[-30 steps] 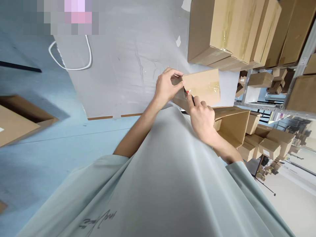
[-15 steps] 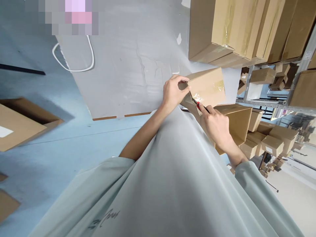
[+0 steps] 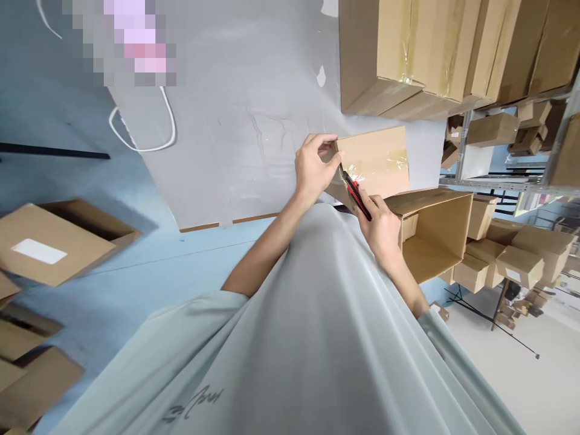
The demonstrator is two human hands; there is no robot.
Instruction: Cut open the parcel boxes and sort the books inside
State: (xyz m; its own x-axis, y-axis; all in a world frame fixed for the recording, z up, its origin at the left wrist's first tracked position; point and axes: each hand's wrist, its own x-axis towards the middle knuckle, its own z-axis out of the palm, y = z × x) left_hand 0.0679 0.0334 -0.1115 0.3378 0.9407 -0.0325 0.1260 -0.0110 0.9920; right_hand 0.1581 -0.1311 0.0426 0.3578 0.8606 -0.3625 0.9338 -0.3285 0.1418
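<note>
A small cardboard box [image 3: 376,157] with clear tape lies on the grey table [image 3: 217,151] in front of me. My left hand [image 3: 316,162] grips its left end, fingertips over the top edge and thumb on the near side. In my right hand [image 3: 381,225] is a red and black box cutter [image 3: 357,192], its tip touching the taped edge close to my left thumb. Where exactly the blade meets the tape is too small to make out.
Large taped boxes [image 3: 421,54] stand at the table's back right. An open carton [image 3: 432,235] is just right of my right hand. Metal shelving [image 3: 507,180] with boxes lies farther right. A white cable [image 3: 172,130] hangs at the left table edge; another open carton [image 3: 54,241] sits on the floor.
My right hand has drawn the box cutter slightly left and its tip has moved up the edge toward my left thumb. The left hand still holds the box. The view has shifted a little.
</note>
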